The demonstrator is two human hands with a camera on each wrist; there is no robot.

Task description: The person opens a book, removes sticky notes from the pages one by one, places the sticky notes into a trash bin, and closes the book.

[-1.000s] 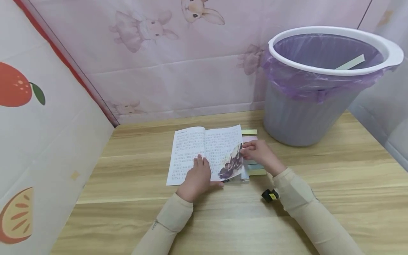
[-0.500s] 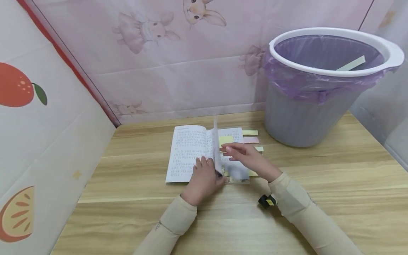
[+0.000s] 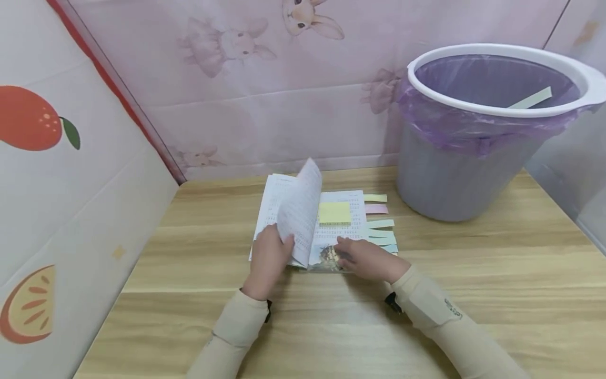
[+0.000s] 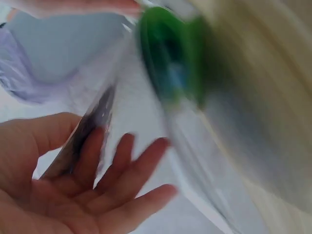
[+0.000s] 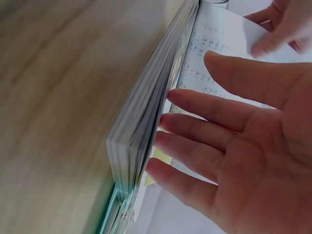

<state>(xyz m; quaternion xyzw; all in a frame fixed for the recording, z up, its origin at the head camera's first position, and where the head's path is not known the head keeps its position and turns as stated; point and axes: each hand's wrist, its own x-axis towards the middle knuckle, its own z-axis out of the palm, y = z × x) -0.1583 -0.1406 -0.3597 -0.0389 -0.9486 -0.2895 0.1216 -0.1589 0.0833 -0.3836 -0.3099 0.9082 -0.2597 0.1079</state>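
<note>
One paper strip (image 3: 530, 98) lies in the purple-lined bin (image 3: 473, 158); left hand (image 3: 267, 260) grasps a lifted book (image 3: 312, 226) page, right hand (image 3: 369, 259) flat, fingers relaxed.

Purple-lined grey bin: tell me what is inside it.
One pale paper strip leans against the purple liner of the grey plastic bin. The bottom is hidden by the white rim.

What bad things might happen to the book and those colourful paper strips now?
The left hand holds a lifted page that curves in the air; a quick pull might crease or tear it. The right hand lies flat on the book close to the colored tabs sticking out at its edge, so a sliding hand might bend them or knock them loose.
</note>
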